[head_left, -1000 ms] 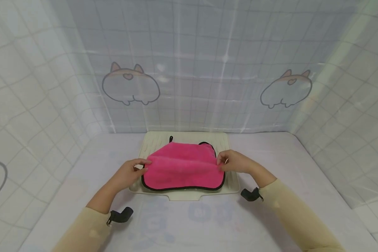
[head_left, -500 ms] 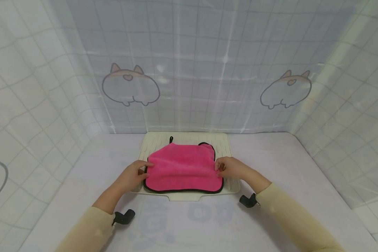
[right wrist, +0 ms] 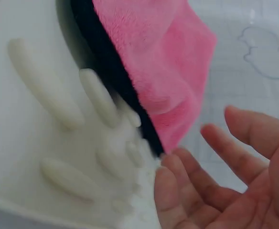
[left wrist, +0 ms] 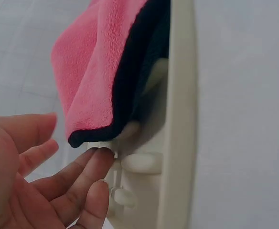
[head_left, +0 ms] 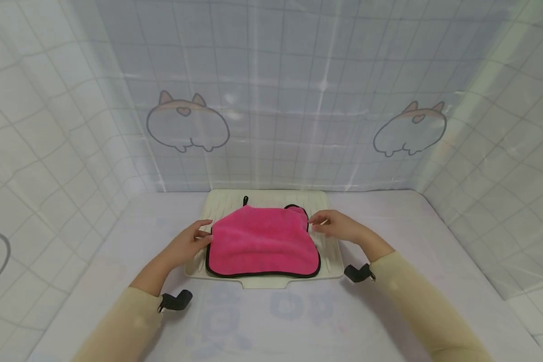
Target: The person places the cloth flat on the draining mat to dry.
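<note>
Left hand, right hand let go, fingers apart, leaving black-edged pink plush cloth unheld on ridged cream tray.

Grid-patterned walls enclose a pale tabletop on three sides.

Shiny, pale, grid-lined sheeting rises at the far side, printed with a grey-outlined cartoon animal left and its lookalike right; faded bluish print marks the near whitish surface.

Hands flank a pink cloth on a tray
</note>
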`<action>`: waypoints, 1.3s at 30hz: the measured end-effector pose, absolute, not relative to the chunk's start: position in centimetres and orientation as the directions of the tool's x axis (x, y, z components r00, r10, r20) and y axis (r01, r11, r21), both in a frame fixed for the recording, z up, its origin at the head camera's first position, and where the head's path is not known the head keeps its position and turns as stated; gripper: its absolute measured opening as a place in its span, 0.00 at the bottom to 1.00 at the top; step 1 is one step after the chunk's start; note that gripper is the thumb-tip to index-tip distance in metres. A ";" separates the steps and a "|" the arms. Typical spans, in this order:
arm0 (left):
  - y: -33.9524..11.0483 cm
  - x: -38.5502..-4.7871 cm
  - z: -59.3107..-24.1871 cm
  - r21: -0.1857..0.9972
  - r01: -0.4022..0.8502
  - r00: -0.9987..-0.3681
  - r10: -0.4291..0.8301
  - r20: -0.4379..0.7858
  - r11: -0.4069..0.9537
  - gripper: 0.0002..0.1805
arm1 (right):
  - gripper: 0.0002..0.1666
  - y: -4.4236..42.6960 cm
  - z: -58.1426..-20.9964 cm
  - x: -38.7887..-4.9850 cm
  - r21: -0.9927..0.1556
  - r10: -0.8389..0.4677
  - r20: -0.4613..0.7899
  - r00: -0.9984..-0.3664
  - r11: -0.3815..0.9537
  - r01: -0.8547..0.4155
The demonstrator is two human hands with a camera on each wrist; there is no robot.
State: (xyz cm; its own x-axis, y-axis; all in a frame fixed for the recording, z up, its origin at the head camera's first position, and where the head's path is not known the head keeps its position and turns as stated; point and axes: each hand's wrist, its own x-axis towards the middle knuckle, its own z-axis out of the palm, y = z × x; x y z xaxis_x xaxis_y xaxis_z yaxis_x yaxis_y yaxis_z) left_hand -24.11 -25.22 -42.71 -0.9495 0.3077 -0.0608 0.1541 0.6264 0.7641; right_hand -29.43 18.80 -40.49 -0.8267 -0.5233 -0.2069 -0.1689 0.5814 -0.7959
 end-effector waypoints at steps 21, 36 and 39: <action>-23.8 -26.9 -43.9 0.923 -0.056 -0.970 0.199 -0.141 0.380 0.21 | 0.23 16.5 -42.5 -32.1 -0.905 -0.357 -0.265 -0.896 0.413 0.103; -22.5 -26.2 -42.9 0.926 0.037 -0.917 0.380 -0.118 0.377 0.34 | 0.21 16.0 -43.0 -32.0 -0.978 -0.351 -0.177 -0.920 0.166 0.125; -22.5 -25.9 -42.6 0.881 0.086 -0.943 0.323 -0.079 0.465 0.35 | 0.22 16.4 -42.8 -31.8 -0.967 -0.326 -0.170 -0.930 0.239 0.093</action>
